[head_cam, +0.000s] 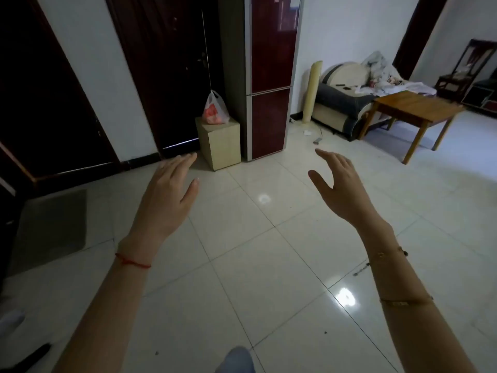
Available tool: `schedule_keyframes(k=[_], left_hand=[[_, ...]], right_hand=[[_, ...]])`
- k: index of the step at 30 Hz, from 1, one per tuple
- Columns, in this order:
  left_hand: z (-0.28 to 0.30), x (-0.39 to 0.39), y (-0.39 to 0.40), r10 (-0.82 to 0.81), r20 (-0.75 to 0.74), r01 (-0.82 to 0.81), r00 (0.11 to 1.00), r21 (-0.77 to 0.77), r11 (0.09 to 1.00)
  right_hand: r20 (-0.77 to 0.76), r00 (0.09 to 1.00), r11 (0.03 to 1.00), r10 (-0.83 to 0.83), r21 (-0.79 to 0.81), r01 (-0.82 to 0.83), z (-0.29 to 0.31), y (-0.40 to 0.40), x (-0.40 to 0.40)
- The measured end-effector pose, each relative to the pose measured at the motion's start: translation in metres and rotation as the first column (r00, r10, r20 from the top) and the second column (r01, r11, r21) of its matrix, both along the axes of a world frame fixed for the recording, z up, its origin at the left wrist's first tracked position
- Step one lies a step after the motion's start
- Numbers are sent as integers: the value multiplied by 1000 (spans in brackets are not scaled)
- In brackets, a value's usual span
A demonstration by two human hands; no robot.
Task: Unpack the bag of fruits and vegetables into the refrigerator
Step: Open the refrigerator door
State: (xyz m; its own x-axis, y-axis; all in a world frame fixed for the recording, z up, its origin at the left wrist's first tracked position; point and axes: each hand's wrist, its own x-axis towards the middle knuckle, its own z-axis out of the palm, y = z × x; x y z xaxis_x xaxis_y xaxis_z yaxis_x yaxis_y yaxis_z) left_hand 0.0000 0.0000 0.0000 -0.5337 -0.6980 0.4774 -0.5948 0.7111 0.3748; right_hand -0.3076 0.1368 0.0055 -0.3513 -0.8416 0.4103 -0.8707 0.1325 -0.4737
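A: Status on the unpack?

B: Not begun, as far as I see. Bag (pixel 216 109) sits tied-looking on the small cabinet (pixel 219 142), just beside the fridge (pixel 269 76), with red produce inside. Fridge doors both closed.

A: Hands?

B: Left hand (pixel 166 196) and right hand (pixel 340 188) raised over the floor (pixel 269 265), fingers straight, holding nothing, well apart from the bag.

A: Remaining?

B: Everything, I judge: approach, open the fridge, take the bag, move the items in.

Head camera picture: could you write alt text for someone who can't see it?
Two empty open hands, left hand and right hand, reach forward over a tiled floor toward a closed dark-red refrigerator. A plastic bag sits on a small cabinet beside it.
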Motion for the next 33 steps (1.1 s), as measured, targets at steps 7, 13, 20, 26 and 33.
schedule_keyframes(k=[7, 13, 20, 26, 33], left_hand=[[-21, -36, -44, 24, 21, -26, 999, 76, 997], [-54, -80, -124, 14, 42, -18, 999, 107, 994], [-48, -149, -263, 20, 36, -25, 999, 144, 989], [-37, -213, -371, -2, 43, -5, 999, 172, 985], [-49, -272, -486, -1, 60, -12, 998, 218, 976]], right_hand=[[-1, 1000, 998, -22, 53, 22, -25, -49, -34], [23, 1000, 994, -22, 106, 19, -56, -128, -72], [34, 999, 991, -18, 136, 13, -52, -271, -137], [35, 999, 994, -27, 109, 23, -41, -384, -188], [58, 998, 991, -30, 132, 22, -61, -491, -246]])
